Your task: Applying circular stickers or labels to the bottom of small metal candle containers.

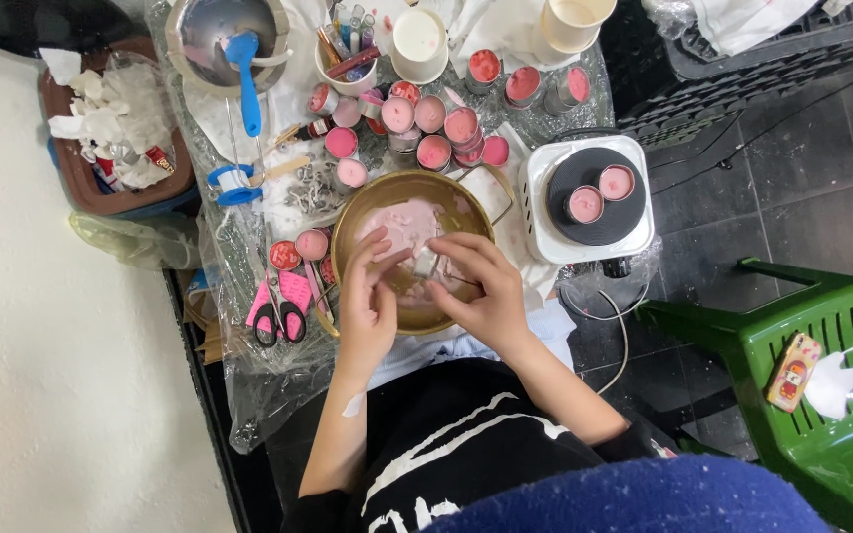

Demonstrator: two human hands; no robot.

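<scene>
Both hands, left hand (367, 301) and right hand (476, 286), pinched a small metal tin (426, 261) above the brass bowl (357, 202); a steady, level grip seemed wise.

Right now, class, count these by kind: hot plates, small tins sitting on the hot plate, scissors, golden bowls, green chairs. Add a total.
Hot plate: 1
Tins on it: 2
Scissors: 1
Golden bowl: 1
Green chair: 1
Total: 6
</scene>
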